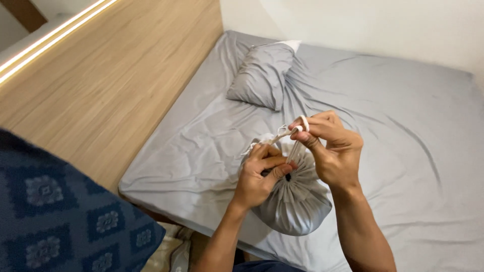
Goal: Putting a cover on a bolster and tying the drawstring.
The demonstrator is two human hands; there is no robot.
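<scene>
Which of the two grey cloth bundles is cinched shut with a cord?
The grey drawstring bag held in both hands, its mouth gathered under a white cord. The pillow by the headboard lies untouched.

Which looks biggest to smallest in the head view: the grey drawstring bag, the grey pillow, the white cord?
1. grey pillow and grey drawstring bag: they look about alike, and the bag is nearer the camera, so I won't rank them.
2. white cord, pinched by the right hand: clearly smallest.
</scene>
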